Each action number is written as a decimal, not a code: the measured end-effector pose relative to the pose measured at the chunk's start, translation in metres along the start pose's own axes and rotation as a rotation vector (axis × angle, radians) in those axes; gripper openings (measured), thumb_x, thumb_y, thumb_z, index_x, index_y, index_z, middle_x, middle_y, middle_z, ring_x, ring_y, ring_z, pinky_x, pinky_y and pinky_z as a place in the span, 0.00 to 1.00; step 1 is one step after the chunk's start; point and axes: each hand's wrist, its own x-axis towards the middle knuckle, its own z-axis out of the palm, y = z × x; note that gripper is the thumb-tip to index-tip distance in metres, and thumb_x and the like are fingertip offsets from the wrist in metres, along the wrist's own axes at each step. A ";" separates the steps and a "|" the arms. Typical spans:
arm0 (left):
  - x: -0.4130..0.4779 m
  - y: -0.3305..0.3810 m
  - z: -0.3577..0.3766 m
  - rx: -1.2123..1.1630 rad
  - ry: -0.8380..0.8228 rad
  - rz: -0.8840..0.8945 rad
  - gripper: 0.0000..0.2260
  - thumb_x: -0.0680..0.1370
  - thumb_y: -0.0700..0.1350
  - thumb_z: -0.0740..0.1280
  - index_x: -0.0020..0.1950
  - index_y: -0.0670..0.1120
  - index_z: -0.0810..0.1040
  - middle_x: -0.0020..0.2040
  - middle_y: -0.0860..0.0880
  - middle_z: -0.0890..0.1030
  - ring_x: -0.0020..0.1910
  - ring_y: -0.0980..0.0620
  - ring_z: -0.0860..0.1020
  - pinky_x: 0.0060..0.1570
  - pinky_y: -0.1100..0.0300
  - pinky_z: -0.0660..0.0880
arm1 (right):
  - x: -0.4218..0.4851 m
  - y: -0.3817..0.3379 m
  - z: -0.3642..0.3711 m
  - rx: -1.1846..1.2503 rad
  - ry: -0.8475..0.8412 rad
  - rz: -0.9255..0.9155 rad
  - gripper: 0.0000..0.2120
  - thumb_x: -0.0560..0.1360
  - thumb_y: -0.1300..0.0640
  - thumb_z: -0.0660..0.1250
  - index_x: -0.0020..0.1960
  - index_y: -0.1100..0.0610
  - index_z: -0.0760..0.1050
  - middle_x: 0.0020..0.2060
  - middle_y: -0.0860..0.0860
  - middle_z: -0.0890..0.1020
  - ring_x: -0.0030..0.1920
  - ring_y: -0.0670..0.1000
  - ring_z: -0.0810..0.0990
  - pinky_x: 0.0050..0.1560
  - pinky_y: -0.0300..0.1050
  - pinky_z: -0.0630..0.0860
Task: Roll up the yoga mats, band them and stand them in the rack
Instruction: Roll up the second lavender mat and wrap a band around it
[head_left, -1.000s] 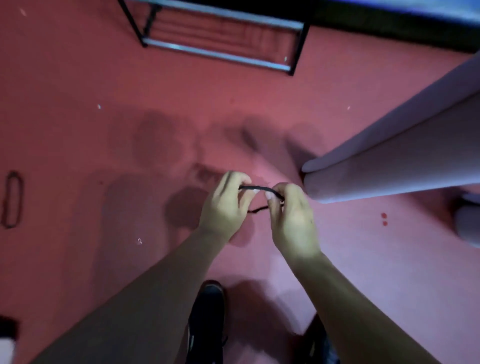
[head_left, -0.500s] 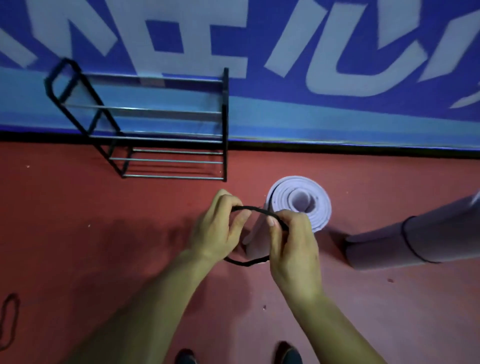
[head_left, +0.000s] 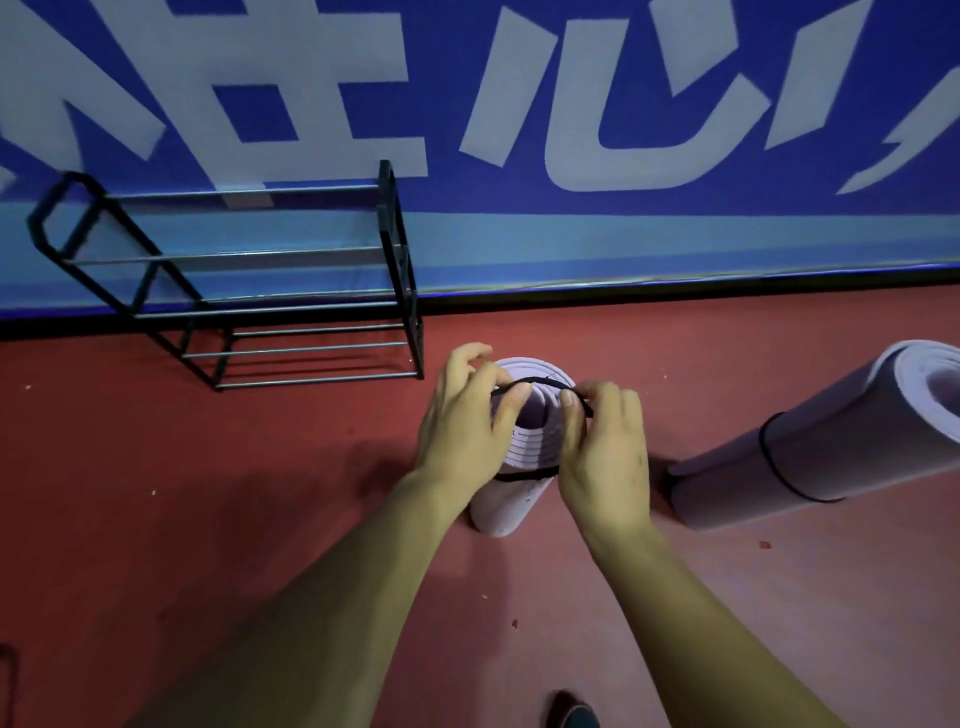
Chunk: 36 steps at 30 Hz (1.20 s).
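Now the black band (head_left: 535, 383) has come over the top of the rolled yoga mat (head_left: 511, 506), standing on the floor (head_left: 208, 519) near the rack (head_left: 397, 249). Left hand (head_left: 462, 426) and right hand (head_left: 605, 447) pinch it, stretching it wide to fit.

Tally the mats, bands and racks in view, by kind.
Rolled mats: 2, the upright mat and the banded mat.
Black bands: 3, the held band, the fitted band, the floor band.
Rack: 1.
Total: 6.
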 end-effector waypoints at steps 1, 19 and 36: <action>0.000 0.001 0.003 0.010 0.000 -0.021 0.14 0.78 0.59 0.63 0.49 0.49 0.78 0.71 0.51 0.69 0.67 0.51 0.70 0.66 0.50 0.67 | 0.000 0.003 0.003 0.004 -0.009 0.021 0.10 0.84 0.53 0.62 0.58 0.59 0.75 0.52 0.52 0.71 0.46 0.52 0.71 0.45 0.47 0.64; 0.045 -0.012 0.017 -0.087 0.017 -0.275 0.11 0.78 0.53 0.71 0.41 0.50 0.76 0.30 0.59 0.77 0.31 0.55 0.74 0.36 0.52 0.75 | 0.056 0.021 0.029 0.003 -0.129 0.179 0.11 0.83 0.49 0.62 0.51 0.57 0.75 0.45 0.55 0.82 0.50 0.60 0.78 0.50 0.54 0.72; 0.058 -0.015 0.033 -0.089 0.099 -0.203 0.07 0.80 0.45 0.67 0.51 0.47 0.85 0.48 0.52 0.82 0.48 0.52 0.81 0.53 0.50 0.77 | 0.039 0.019 0.024 -0.104 -0.311 0.046 0.25 0.84 0.46 0.60 0.76 0.58 0.69 0.75 0.52 0.72 0.76 0.50 0.66 0.75 0.41 0.59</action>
